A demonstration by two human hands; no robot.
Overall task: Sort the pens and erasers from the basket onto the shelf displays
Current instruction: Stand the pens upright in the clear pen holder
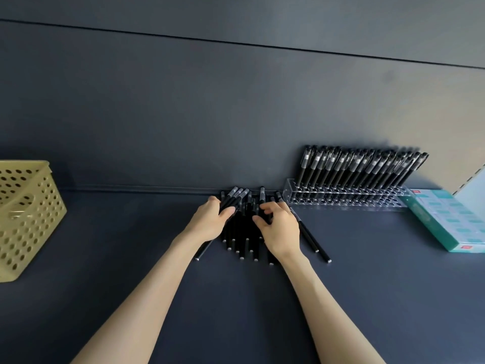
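A person stands at a dark blue shelf [126, 232], both bare forearms reaching forward to a pile of black pens [241, 239] that lies near the back panel [210, 114]. The pens in the pile lie roughly side by side, their silver tips pointing toward the person. The left hand [207, 223] has its grip clenched around a small bundle of pens [234, 197], thumb pressed across them, their grey-banded ends fanning up and to the right past the fingers. The right hand [282, 228] rests on the right part of the pile with its fingers curled down among the pens; from here I cannot tell whether its grip is actually grasping one. Just right of that hand, two loose pens [312, 240] lie slanted on the shelf. Beyond them, against the back panel, a clear plastic rack [341, 203] holds a crowded row of standing pens [354, 166], all leaning to the right, while the rack's front holes show no pens. A teal box [446, 224] lies at the rack's right end. Far to the left, well apart from the hands, a pale yellow perforated basket [29, 216] sits on the shelf.
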